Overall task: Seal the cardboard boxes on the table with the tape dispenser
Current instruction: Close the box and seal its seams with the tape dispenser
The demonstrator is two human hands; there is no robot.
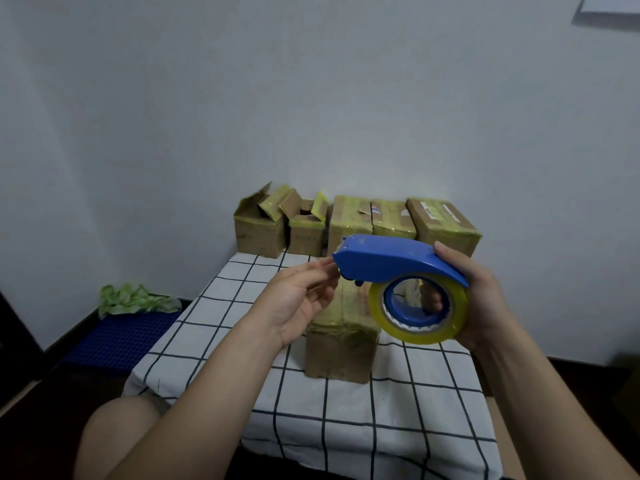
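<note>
Blue tape dispenser (391, 261) clamped in my right hand (485, 306); left hand (301, 299) fingertips (327, 265) at its nose — pinch unclear. Six boxes (349, 223): five along table's (346, 427) far edge, one central.

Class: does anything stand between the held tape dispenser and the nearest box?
Nothing visible does. The right hand holds the tape dispenser in front of the nearest box; the left hand is at its front end.
</note>
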